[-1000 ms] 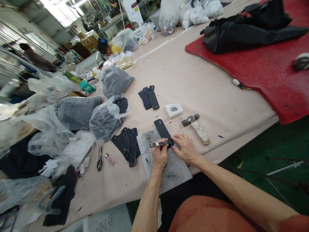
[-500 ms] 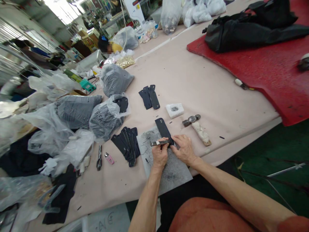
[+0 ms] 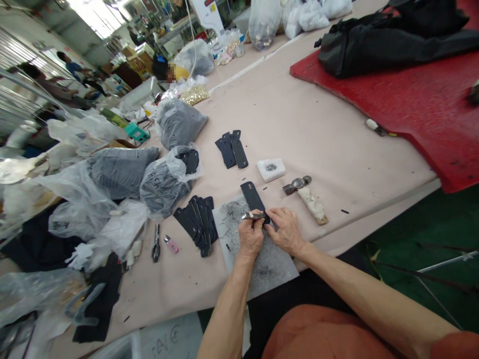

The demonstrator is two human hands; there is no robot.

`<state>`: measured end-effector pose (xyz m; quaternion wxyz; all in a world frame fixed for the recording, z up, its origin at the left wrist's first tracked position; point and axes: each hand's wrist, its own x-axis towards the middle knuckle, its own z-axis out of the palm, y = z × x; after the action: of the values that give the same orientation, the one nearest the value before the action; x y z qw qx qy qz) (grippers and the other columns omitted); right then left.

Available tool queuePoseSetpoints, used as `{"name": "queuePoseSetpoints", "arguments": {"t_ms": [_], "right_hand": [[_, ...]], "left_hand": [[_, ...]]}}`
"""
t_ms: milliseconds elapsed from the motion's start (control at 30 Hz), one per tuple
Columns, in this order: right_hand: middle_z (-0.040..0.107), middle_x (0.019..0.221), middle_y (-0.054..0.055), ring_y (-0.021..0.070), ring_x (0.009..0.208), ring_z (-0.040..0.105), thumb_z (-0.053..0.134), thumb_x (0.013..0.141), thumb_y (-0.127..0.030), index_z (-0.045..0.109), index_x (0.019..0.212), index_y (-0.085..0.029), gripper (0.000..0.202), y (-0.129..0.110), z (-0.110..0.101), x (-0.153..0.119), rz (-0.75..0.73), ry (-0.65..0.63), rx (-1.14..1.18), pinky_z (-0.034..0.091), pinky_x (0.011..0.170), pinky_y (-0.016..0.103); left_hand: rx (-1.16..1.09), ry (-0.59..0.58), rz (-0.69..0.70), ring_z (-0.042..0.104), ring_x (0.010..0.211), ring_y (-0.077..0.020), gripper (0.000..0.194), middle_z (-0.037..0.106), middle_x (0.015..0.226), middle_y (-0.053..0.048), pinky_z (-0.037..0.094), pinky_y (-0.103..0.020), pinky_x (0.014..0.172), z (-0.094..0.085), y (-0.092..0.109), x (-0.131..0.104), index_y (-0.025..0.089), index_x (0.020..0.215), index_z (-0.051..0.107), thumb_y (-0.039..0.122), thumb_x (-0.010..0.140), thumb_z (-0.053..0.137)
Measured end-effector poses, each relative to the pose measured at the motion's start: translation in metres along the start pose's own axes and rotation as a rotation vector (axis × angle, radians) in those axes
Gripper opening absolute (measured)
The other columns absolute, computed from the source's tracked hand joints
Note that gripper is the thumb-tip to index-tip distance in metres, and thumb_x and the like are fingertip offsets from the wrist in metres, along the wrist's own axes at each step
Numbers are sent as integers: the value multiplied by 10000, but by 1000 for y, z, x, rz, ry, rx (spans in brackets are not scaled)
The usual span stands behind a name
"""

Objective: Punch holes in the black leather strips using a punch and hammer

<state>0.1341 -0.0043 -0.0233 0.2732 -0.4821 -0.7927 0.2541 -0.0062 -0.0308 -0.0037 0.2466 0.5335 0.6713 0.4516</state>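
My left hand (image 3: 250,238) is closed around a short metal punch (image 3: 248,216), whose far end is at the near end of a dark strip (image 3: 252,195). That strip is narrow, with a slot near its far end. Fingers of my right hand (image 3: 284,229) press and pinch the strip's near end beside the punch; its tip is hidden by my fingers. Under both hands lies a scuffed grey board (image 3: 277,271). To the right rests a hammer (image 3: 298,185) with a white-wrapped handle, apart from my hands.
A pile of dark strips (image 3: 198,224) lies left of the board, beside pink thread snips (image 3: 171,244) and another metal tool (image 3: 155,244). Farther off are several strips (image 3: 232,149) and a white block (image 3: 270,170). Plastic bags (image 3: 168,182) crowd the left; a red sheet (image 3: 407,104) covers the far right.
My left hand has shifted slightly right, and the punch now looks shorter and more tilted up, its tip at the strip's end. My right hand and the strip stay nearly in place.
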Motion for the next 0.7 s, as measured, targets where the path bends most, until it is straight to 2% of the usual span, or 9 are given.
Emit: {"name": "queuePoseSetpoints", "arguments": {"t_ms": [467, 567, 700], "right_hand": [[645, 1222, 107, 271, 1058, 522, 579, 874, -312, 593, 1283, -182, 429, -4, -9, 1, 17, -99, -20, 356, 852, 381], [627, 1246, 107, 274, 1084, 528, 597, 858, -297, 595, 1268, -188, 424, -1, -24, 0, -22, -120, -17, 373, 881, 386], [595, 1263, 142, 299, 1125, 507, 596, 850, -285, 610, 1213, -160, 385, 22, -63, 1, 18, 18, -143, 375, 937, 403]], "left_hand": [[43, -24, 61, 667, 827, -178, 111, 713, 883, -39, 531, -310, 815, 2, 1, 5, 191, 910, 662, 201, 842, 575], [58, -36, 76, 666, 840, -178, 109, 710, 885, -38, 524, -307, 824, 1, 3, 7, 194, 895, 659, 188, 842, 564], [33, -43, 87, 656, 852, -171, 97, 703, 889, -29, 507, -291, 826, 1, 2, 7, 195, 889, 651, 183, 836, 570]]}}
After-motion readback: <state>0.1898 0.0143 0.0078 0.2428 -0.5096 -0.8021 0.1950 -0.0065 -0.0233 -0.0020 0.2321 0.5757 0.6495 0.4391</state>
